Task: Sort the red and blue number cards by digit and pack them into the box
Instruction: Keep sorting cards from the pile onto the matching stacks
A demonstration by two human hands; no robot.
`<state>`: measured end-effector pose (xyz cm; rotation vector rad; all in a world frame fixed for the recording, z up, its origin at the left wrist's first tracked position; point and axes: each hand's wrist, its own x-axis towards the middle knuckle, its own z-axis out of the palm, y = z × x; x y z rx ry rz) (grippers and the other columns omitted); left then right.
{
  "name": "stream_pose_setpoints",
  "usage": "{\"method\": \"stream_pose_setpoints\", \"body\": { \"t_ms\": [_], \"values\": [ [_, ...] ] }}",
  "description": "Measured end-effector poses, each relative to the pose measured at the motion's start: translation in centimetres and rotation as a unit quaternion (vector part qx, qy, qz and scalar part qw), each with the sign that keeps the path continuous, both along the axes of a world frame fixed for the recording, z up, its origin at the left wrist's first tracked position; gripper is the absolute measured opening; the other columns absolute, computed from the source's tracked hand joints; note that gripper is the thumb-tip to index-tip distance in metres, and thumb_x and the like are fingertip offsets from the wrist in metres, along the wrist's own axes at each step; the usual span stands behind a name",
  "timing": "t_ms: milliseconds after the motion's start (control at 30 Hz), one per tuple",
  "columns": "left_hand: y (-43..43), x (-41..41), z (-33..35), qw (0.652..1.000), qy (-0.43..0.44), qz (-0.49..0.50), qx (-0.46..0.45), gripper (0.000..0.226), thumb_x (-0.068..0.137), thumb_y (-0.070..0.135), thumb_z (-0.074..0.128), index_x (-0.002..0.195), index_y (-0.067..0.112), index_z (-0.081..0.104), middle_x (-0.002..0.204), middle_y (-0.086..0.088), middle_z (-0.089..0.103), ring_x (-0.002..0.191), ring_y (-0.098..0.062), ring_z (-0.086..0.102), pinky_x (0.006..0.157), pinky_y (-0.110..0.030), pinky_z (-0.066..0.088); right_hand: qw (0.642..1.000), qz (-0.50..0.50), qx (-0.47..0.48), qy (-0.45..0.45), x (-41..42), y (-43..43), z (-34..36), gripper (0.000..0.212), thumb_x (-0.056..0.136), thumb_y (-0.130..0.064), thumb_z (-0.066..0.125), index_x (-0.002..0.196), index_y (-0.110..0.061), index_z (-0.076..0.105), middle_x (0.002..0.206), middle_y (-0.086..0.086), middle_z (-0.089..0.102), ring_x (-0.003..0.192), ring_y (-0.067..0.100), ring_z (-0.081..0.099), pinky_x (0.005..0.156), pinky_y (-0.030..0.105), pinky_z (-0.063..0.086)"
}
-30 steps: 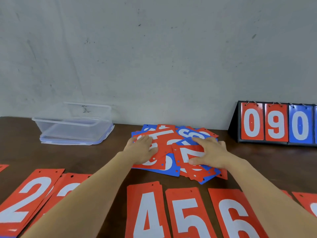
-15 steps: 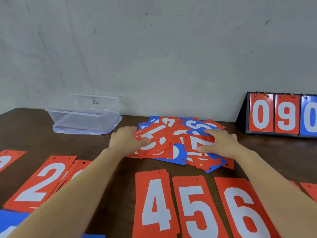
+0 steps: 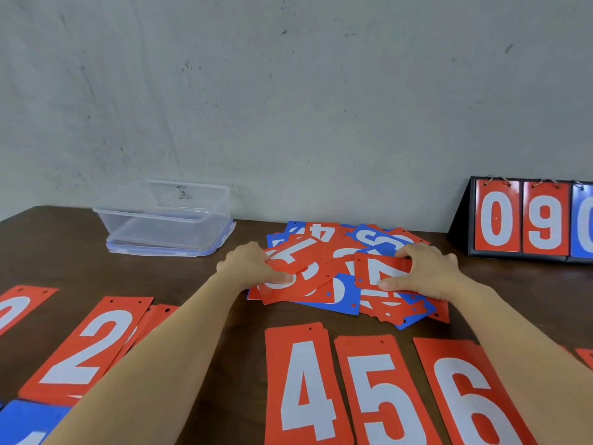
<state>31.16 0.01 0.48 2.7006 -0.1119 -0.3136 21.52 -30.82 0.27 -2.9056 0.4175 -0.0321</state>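
A loose heap of red and blue number cards lies mid-table by the wall. My left hand grips the left edge of a red card on top of the heap, thumb over its face. My right hand pinches a red card at the heap's right side, fingers along its top edge and thumb on its front. Sorted red cards lie in front: a 2, a 4, a 5, a 6. The clear plastic box stands at the back left.
A black flip scoreboard showing 0, 9, 0 stands at the back right against the wall. A blue card shows at the lower left corner, and another red card lies at the far left. Dark wood table lies under everything.
Both hands went from lying flat on the heap to gripping cards: the left has taken a red card's left edge, the right has pinched a red card. The view shifted slightly right.
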Motion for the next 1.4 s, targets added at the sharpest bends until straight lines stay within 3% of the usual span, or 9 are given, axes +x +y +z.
{"method": "stream_pose_setpoints", "body": {
  "t_ms": [133,567,733,867,967,1033,1100,1200,1400],
  "values": [
    [0.3,-0.5,-0.1,0.997,-0.002,0.010,-0.075,0.081,0.067,0.048,0.085,0.129,0.017,0.044,0.129,-0.003,0.055,0.110,-0.020,0.056,0.092,-0.037,0.053,1.000,-0.013,0.010,-0.008,-0.1,0.2,0.0,0.086,0.066,-0.075,0.067,0.134,-0.029,0.043,0.141,-0.002,0.045,0.130,0.021,0.041,0.107,0.046,0.027],
    [-0.1,-1.2,-0.1,0.996,-0.004,0.028,-0.082,0.089,0.064,0.057,0.083,0.133,0.024,0.038,0.133,0.002,0.052,0.122,-0.023,0.052,0.107,-0.044,0.040,1.000,-0.019,0.016,-0.011,0.0,0.1,-0.2,0.085,0.065,-0.074,0.068,0.133,-0.029,0.043,0.140,-0.003,0.047,0.129,0.020,0.043,0.108,0.047,0.028],
    [-0.6,-1.5,-0.1,0.982,-0.043,0.044,-0.179,0.084,0.073,0.028,0.083,0.141,0.024,0.033,0.128,0.001,0.055,0.119,-0.025,0.056,0.109,-0.048,0.038,1.000,-0.023,0.013,-0.003,0.1,0.2,-0.2,0.084,0.066,-0.074,0.068,0.133,-0.029,0.043,0.140,-0.004,0.047,0.129,0.020,0.043,0.107,0.046,0.029],
    [-0.3,-1.6,0.3,0.909,-0.063,0.111,-0.397,0.063,0.077,0.006,0.077,0.133,0.012,0.048,0.111,-0.007,0.069,0.098,-0.026,0.068,0.091,-0.046,0.055,0.999,-0.025,0.022,-0.025,-0.3,0.6,0.2,0.071,0.070,-0.064,0.073,0.126,-0.030,0.045,0.135,-0.004,0.049,0.127,0.020,0.043,0.106,0.045,0.028],
    [0.2,-1.9,2.0,0.840,-0.062,0.143,-0.520,0.020,0.089,0.009,0.068,0.109,0.011,0.065,0.095,-0.002,0.072,0.078,-0.015,0.070,0.069,-0.028,0.057,0.996,-0.019,0.023,-0.088,-0.4,1.0,0.9,0.028,0.082,-0.039,0.072,0.101,-0.031,0.053,0.117,-0.007,0.056,0.117,0.019,0.047,0.098,0.040,0.027],
    [0.6,-2.5,3.3,0.808,-0.079,0.151,-0.564,0.004,0.093,0.011,0.064,0.090,0.014,0.064,0.088,-0.001,0.071,0.074,-0.007,0.066,0.070,-0.021,0.053,0.989,-0.032,0.082,-0.119,-0.5,1.0,1.1,0.012,0.086,-0.028,0.068,0.086,-0.030,0.057,0.100,-0.009,0.060,0.106,0.017,0.053,0.095,0.037,0.028],
    [1.2,-2.5,4.2,0.769,-0.082,0.152,-0.615,0.012,0.093,0.007,0.062,0.083,0.014,0.062,0.077,0.000,0.069,0.069,-0.006,0.065,0.070,-0.021,0.053,0.955,-0.052,0.238,-0.167,-0.4,1.0,1.5,0.013,0.086,-0.021,0.069,0.079,-0.027,0.060,0.094,-0.004,0.066,0.094,0.019,0.060,0.094,0.040,0.043],
    [2.1,-3.0,5.5,0.728,-0.076,0.135,-0.668,0.013,0.093,0.006,0.061,0.083,0.014,0.064,0.071,0.002,0.069,0.065,-0.009,0.066,0.064,-0.024,0.056,0.846,-0.094,0.473,-0.229,-0.7,1.9,2.9,0.012,0.091,-0.008,0.062,0.083,-0.018,0.062,0.092,0.008,0.068,0.080,0.021,0.063,0.078,0.038,0.052],
    [4.2,-4.1,6.4,0.807,-0.129,0.169,-0.552,0.006,0.096,0.019,0.053,0.092,0.017,0.057,0.087,-0.011,0.060,0.063,-0.019,0.054,0.063,-0.032,0.046,0.786,-0.158,0.579,-0.150,0.2,3.7,3.2,0.027,0.095,-0.020,0.058,0.120,-0.011,0.062,0.121,0.005,0.065,0.111,0.025,0.060,0.097,0.046,0.048]
  ]
}}
